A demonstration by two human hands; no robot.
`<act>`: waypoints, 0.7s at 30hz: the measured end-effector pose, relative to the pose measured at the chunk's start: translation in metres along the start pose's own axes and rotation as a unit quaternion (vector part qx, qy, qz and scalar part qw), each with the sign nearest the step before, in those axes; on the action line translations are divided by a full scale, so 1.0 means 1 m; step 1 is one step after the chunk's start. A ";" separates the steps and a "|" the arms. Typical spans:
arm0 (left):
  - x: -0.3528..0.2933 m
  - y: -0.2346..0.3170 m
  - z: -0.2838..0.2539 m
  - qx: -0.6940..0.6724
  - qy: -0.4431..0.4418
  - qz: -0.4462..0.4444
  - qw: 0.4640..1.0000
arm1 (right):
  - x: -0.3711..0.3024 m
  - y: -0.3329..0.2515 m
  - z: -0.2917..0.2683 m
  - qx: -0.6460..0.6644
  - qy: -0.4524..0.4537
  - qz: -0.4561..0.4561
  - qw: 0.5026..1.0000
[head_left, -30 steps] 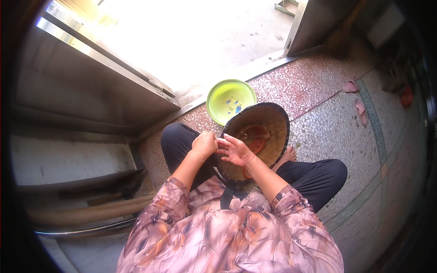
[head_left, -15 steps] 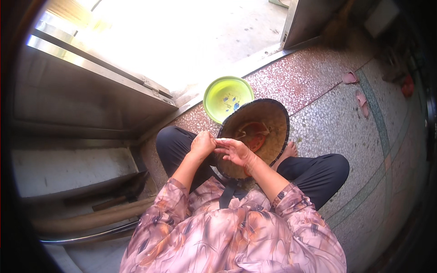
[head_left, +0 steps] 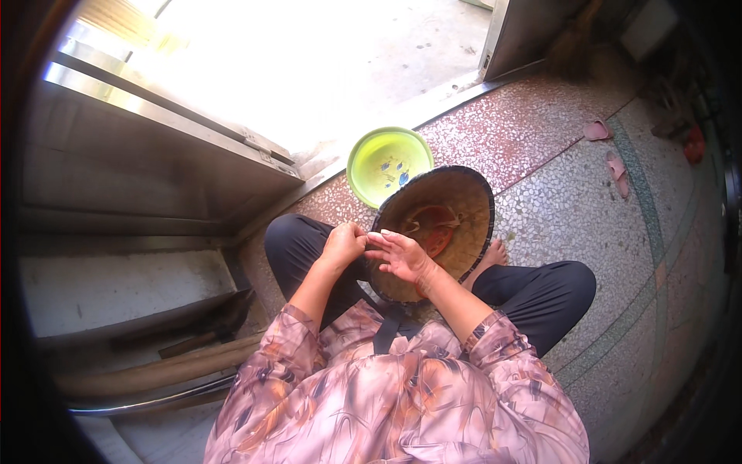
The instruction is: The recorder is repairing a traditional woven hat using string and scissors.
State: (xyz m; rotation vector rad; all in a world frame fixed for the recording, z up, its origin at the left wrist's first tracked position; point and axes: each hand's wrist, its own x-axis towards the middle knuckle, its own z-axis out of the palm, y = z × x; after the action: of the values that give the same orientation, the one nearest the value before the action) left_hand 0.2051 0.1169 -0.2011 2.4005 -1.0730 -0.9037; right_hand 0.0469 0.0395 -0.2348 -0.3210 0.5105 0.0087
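My left hand (head_left: 345,243) is closed in a pinch, its fingertips close to those of my right hand. What it pinches, if anything, is too small to make out. My right hand (head_left: 400,257) is turned palm up with its fingers spread, and I see nothing lying in it. Both hands are over the left side of a straw hat (head_left: 473,224) tilted between my legs, its hollow inside facing up. The hat has a dark bound rim. In its middle sits an orange-red inner ring (head_left: 442,240) with pale ties.
Just beyond the hat stands a lime-green basin (head_left: 363,155) with blue marks on its bottom. A metal door panel (head_left: 154,155) is at the left, beside a bright doorway. Two pink slippers (head_left: 597,131) lie on the speckled floor (head_left: 572,224) at the right.
The fingers of my right hand have spread a little further apart. My left hand stays pinched beside them, and the hat and basin keep their places.
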 end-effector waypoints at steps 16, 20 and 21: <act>-0.002 -0.001 0.012 0.120 0.069 0.098 0.985 | 0.000 0.005 0.010 -0.117 -0.003 -0.009 0.993; 0.002 -0.004 0.014 0.140 0.091 0.066 0.984 | 0.001 0.005 0.000 -0.078 -0.002 -0.033 0.996; 0.003 -0.007 0.014 0.148 0.096 0.058 0.983 | 0.001 0.005 0.001 -0.079 0.003 -0.033 0.996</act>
State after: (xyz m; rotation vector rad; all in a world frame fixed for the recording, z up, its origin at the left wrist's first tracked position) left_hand 0.2006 0.1180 -0.2165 2.5625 -1.3347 -0.4892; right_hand 0.0477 0.0440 -0.2358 -0.4932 0.5060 -0.0165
